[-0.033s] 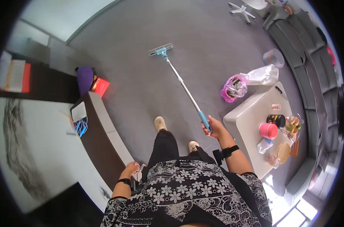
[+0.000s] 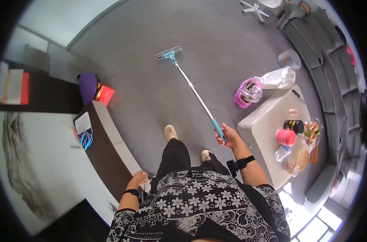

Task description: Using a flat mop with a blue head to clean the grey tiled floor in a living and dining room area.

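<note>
The right hand (image 2: 228, 137) holds the mop (image 2: 196, 92) by its blue handle (image 2: 217, 126); the pole (image 2: 187, 79) slants forward-left from that hand to the head (image 2: 168, 53) on the floor (image 2: 143, 92). The left hand (image 2: 139, 178), farther off, curls by something white (image 2: 146, 186), grip unclear.

Silver-and-blue mop (image 2: 195, 92), black blouse (image 2: 199, 194) — white floral print, 2 cream shoes (image 2: 170, 132), grey floor (image 2: 139, 76), pink tub (image 2: 285, 137)
</note>
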Demonstrator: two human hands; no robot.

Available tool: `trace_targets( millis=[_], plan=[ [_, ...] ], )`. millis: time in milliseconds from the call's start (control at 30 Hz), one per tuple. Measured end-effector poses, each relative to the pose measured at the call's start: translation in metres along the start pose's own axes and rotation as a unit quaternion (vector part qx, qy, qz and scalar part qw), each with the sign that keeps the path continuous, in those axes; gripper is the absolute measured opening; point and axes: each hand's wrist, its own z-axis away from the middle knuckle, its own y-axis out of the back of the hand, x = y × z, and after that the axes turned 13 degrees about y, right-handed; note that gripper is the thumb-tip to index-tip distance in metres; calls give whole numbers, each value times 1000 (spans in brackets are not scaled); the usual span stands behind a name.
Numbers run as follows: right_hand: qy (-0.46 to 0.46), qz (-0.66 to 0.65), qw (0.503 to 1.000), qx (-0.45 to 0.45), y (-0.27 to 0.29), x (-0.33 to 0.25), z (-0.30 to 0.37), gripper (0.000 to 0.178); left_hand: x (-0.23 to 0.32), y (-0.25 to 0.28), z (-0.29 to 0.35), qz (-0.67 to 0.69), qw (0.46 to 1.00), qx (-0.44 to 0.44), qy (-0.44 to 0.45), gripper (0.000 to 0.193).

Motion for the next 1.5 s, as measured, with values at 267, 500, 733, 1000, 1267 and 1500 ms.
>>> trace_targets(
  millis=[267,500,733,1000,1267,1500],
  plan=[
    [6,-81,997,-5,-88,7,12,58,194,140,-60,-243,924,172,-240,28],
    [28,-36,999,30,-107,8,14,37,360,91,-29,-315,877,130,-338,38],
    [60,87,993,55,-95,31,19,19,389,-66,38,-432,786,84,-434,56],
    [56,134,983,112,-22,83,138,17,340,-183,59,-566,620,101,-534,34],
    [48,128,949,283,17,155,282,36,264,-299,74,-744,400,-199,-497,26],
    [39,176,952,249,18,129,223,49,305,-251,22,-577,537,-198,-583,18]
  ],
)
